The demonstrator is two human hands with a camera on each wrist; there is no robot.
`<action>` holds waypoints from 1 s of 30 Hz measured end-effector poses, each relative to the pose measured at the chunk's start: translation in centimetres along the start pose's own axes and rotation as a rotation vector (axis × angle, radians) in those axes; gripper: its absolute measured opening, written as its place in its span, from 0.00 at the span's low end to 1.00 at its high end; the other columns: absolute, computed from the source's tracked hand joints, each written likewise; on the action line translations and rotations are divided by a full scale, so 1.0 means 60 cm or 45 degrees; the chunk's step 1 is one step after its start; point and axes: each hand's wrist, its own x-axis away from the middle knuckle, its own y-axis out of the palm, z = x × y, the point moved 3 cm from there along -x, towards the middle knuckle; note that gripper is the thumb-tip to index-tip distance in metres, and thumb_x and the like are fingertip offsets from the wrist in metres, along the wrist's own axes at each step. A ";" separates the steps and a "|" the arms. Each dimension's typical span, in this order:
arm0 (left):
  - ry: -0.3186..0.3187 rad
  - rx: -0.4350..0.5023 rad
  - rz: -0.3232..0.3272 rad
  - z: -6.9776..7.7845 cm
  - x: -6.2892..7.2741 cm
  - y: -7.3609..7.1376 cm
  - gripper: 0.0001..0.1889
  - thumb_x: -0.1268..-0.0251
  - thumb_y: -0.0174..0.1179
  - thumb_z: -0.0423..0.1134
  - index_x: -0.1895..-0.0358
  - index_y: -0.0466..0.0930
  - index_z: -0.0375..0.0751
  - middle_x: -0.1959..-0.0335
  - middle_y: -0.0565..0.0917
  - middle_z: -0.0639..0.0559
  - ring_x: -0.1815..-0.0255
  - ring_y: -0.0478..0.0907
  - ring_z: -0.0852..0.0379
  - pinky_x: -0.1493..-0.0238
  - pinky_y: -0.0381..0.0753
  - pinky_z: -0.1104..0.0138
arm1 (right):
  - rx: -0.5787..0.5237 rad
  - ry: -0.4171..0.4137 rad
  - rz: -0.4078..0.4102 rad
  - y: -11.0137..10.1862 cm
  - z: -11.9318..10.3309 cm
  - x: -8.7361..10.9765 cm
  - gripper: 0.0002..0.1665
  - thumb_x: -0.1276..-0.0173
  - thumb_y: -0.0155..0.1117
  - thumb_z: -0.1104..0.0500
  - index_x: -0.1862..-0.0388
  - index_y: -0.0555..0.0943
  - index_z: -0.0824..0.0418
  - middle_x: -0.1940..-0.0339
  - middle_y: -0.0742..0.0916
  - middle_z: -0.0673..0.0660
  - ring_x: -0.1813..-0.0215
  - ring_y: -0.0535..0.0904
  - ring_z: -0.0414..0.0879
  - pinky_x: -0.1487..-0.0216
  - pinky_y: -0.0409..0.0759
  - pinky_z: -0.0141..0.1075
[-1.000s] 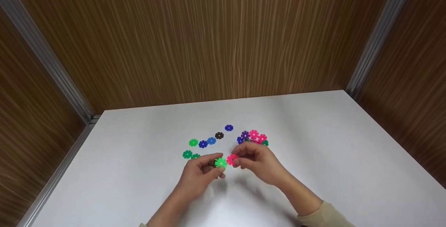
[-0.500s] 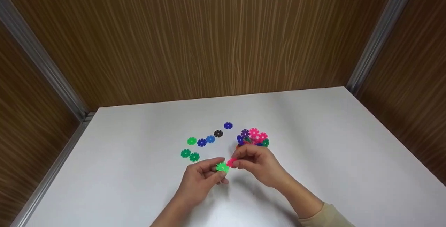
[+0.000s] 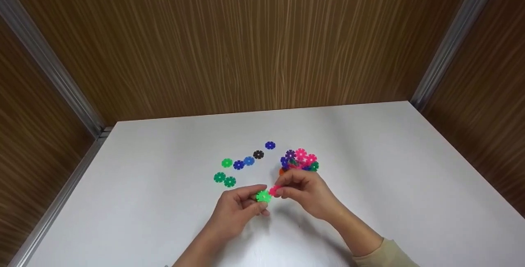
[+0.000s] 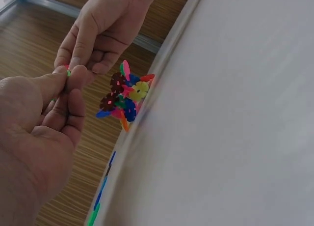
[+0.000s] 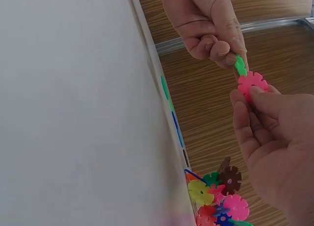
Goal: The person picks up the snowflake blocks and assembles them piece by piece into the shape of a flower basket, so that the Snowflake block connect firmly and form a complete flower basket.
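Observation:
My left hand [image 3: 236,213] pinches a bright green snowflake disc [image 3: 263,196] between thumb and fingers, above the white table. Just to its right, my right hand [image 3: 308,193] pinches a pink snowflake disc [image 3: 274,190]. The two notched discs meet edge to edge; in the right wrist view the pink disc [image 5: 253,83] faces the camera while the green disc [image 5: 240,65] is turned nearly edge-on. In the left wrist view both discs are mostly covered by fingers. Behind my right hand stands a cluster of joined snowflake discs [image 3: 301,159] in many colours, partly hidden by that hand.
Several loose discs lie flat on the white table [image 3: 164,168]: a dark blue disc [image 3: 270,145], a black disc [image 3: 258,154], a light blue disc [image 3: 249,160], a bright green disc [image 3: 227,163] and darker green discs [image 3: 220,177]. Wood-grain panels [image 3: 262,45] enclose the table.
The pink disc has turned from facing the head camera to a more slanted view, against the green disc. Both hands have drawn slightly toward the body, uncovering a dark green disc and more of the cluster.

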 end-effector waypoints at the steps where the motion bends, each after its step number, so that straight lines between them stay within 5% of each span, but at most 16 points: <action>1: 0.003 0.005 -0.007 0.001 0.000 0.000 0.24 0.29 0.69 0.30 0.32 0.80 0.32 0.53 0.88 0.34 0.58 0.91 0.48 0.47 0.87 0.64 | -0.002 -0.001 0.001 0.000 0.001 0.000 0.06 0.26 0.69 0.69 0.53 0.86 0.67 0.57 0.89 0.65 0.55 0.90 0.51 0.48 0.88 0.38; 9: 0.019 -0.019 -0.028 0.003 0.000 -0.005 0.23 0.30 0.70 0.30 0.33 0.82 0.33 0.54 0.88 0.36 0.60 0.90 0.49 0.48 0.88 0.65 | -0.034 -0.040 0.001 0.002 0.002 -0.001 0.06 0.27 0.70 0.70 0.54 0.85 0.70 0.59 0.89 0.67 0.58 0.89 0.49 0.51 0.89 0.38; 23: 0.009 -0.114 -0.050 0.004 0.000 -0.010 0.13 0.27 0.69 0.34 0.43 0.90 0.43 0.57 0.89 0.36 0.67 0.86 0.53 0.66 0.82 0.76 | -0.054 -0.018 -0.074 0.010 0.003 0.001 0.03 0.29 0.72 0.70 0.58 0.87 0.68 0.59 0.90 0.66 0.59 0.91 0.52 0.53 0.90 0.39; 26: -0.003 -0.098 -0.051 0.007 0.000 -0.010 0.12 0.27 0.69 0.35 0.44 0.90 0.43 0.57 0.90 0.36 0.66 0.87 0.53 0.66 0.81 0.76 | -0.076 0.010 -0.065 0.011 0.003 0.002 0.03 0.29 0.71 0.71 0.58 0.87 0.67 0.59 0.90 0.68 0.59 0.91 0.51 0.52 0.90 0.39; 30: 0.018 -0.046 -0.056 0.011 0.000 -0.014 0.14 0.26 0.68 0.35 0.42 0.89 0.40 0.54 0.89 0.34 0.64 0.89 0.52 0.54 0.86 0.71 | -0.131 0.075 -0.026 0.013 0.004 0.002 0.03 0.28 0.71 0.70 0.58 0.86 0.68 0.58 0.89 0.68 0.58 0.91 0.52 0.50 0.89 0.40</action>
